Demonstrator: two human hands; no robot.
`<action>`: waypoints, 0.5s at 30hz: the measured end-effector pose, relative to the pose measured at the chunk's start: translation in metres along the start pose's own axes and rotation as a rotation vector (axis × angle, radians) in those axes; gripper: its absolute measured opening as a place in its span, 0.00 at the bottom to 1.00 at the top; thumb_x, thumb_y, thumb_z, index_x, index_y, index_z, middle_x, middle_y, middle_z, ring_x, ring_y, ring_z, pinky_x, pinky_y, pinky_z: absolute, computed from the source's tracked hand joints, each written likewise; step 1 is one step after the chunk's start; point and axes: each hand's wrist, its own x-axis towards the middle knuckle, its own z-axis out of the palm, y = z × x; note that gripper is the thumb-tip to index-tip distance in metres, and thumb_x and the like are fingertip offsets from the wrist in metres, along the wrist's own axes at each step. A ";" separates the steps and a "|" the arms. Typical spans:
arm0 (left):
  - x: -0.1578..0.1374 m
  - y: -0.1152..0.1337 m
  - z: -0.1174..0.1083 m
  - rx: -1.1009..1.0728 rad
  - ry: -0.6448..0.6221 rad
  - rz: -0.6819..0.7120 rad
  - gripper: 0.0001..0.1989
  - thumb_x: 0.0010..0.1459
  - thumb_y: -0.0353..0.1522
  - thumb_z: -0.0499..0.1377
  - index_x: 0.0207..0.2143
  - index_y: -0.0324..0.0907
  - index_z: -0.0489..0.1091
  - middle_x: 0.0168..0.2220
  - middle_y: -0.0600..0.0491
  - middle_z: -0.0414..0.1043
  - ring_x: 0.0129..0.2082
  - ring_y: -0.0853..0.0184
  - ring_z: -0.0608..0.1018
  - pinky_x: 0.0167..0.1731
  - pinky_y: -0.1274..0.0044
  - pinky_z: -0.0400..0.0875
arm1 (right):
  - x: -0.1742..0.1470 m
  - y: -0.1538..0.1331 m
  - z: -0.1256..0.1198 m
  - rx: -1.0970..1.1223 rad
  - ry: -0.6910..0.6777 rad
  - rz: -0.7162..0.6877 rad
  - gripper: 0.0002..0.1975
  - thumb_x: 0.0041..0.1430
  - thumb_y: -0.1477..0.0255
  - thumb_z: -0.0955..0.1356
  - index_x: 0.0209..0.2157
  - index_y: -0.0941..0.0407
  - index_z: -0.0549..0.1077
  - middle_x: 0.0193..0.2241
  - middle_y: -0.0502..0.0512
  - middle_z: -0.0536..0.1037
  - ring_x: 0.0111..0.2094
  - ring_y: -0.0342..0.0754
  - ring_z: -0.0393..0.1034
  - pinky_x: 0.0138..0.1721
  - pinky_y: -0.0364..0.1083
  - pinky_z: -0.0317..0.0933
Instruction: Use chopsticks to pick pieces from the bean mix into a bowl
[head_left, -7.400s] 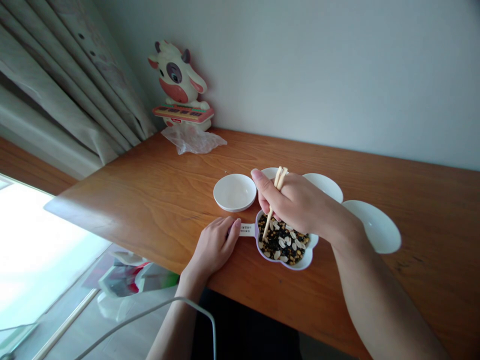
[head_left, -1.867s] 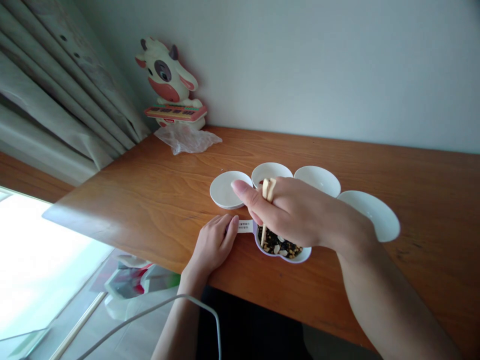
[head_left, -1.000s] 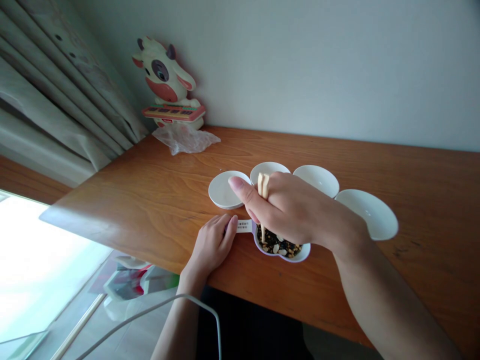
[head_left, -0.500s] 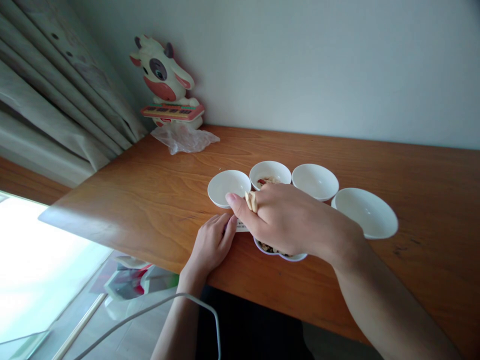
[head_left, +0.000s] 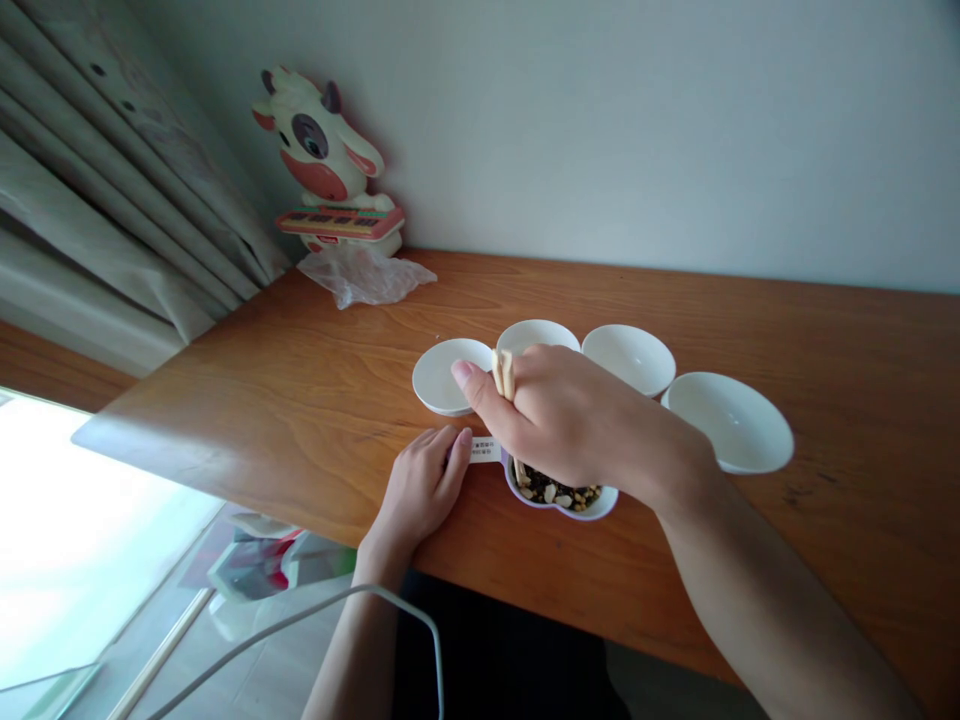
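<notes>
My right hand (head_left: 555, 410) is closed around a pair of wooden chopsticks (head_left: 504, 374), their upper ends standing out above the thumb. Their lower ends (head_left: 520, 472) reach down into a white, purple-rimmed dish (head_left: 598, 508) of dark and pale mixed bits (head_left: 551, 492). My left hand (head_left: 425, 482) is closed on the dish's handle, where a white label with print (head_left: 484, 450) shows. Behind my right hand stand white bowls: a left one (head_left: 448, 378), a second (head_left: 538, 335) partly hidden by the hand, a third (head_left: 630, 357) and a right one (head_left: 739, 425).
A cow-shaped toy keyboard (head_left: 330, 170) leans against the wall at the back left, with a crumpled clear plastic bag (head_left: 365, 275) before it. Curtains (head_left: 112, 200) hang at the left. A grey cable (head_left: 300, 608) crosses below the table's (head_left: 300, 400) front edge.
My right hand has risen slightly, with the chopsticks more upright, so more of the dish's contents shows. The left hand has stayed on the handle. The camera view shifted slightly.
</notes>
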 end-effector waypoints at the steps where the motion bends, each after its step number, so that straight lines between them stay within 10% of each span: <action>1: 0.000 0.001 0.000 -0.002 -0.006 -0.004 0.16 0.72 0.39 0.47 0.33 0.43 0.67 0.35 0.49 0.76 0.35 0.62 0.77 0.38 0.73 0.67 | 0.000 0.000 -0.002 0.018 0.005 -0.011 0.30 0.75 0.63 0.53 0.16 0.55 0.55 0.13 0.46 0.58 0.18 0.40 0.53 0.28 0.48 0.45; 15: 0.001 0.005 0.000 -0.010 -0.028 -0.023 0.19 0.73 0.41 0.44 0.30 0.45 0.62 0.29 0.53 0.70 0.30 0.64 0.72 0.34 0.74 0.63 | -0.014 0.042 -0.052 0.239 0.387 0.101 0.33 0.72 0.50 0.54 0.21 0.55 0.70 0.16 0.49 0.70 0.20 0.40 0.66 0.25 0.44 0.56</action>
